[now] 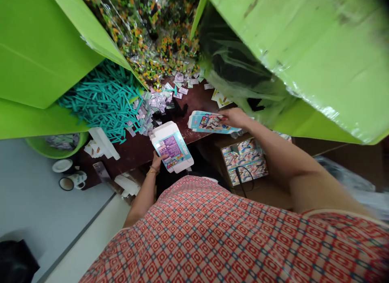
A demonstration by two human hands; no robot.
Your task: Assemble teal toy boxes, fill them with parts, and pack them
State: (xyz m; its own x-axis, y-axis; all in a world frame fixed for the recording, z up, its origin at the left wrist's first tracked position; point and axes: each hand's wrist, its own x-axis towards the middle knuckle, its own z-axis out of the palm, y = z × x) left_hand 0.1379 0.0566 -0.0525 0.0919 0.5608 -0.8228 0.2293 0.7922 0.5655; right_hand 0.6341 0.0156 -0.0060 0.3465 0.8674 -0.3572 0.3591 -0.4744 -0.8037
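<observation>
My left hand [158,160] is closed on the edge of a light blue box [174,150] with a purple panel; its white end flaps stand open. My right hand [235,117] grips another light blue printed box [208,122], which lies flat-looking at the table's front edge. Between and beyond the two boxes are black mesh pieces [174,108] and a scatter of small pale purple packets [156,101]. Teal plastic sticks [105,98] are heaped to the left of the packets.
Green bins [33,43] flank the dark red table [136,147]; bags of orange and green beads [158,39] fill the back. At left are a mug [73,181], a phone [101,171] and a green bucket [57,149]. A carton of printed boxes [246,161] sits below right.
</observation>
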